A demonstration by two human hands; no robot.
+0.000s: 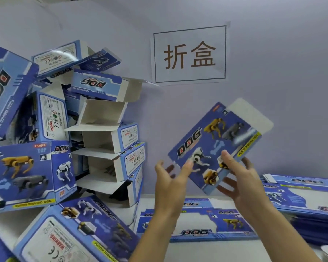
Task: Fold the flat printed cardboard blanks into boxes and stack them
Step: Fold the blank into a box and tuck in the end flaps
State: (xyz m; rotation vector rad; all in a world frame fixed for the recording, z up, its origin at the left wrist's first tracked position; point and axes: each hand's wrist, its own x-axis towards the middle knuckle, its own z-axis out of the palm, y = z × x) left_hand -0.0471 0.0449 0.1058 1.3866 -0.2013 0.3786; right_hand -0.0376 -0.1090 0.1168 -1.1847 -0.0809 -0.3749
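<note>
A flat blue printed blank with robot dog pictures is up in the air in front of the wall, tilted, with a white flap at its upper right. My right hand pinches its lower edge, thumb on the printed face and fingers behind. My left hand is spread with straight fingers at the blank's lower left corner, one fingertip at its edge. Folded boxes lie piled on the left, several with open white flaps.
More flat blanks lie on the white table under my arms. A thicker stack of blanks sits at the right. A paper sign hangs on the wall. A folded box lies tilted at the front left.
</note>
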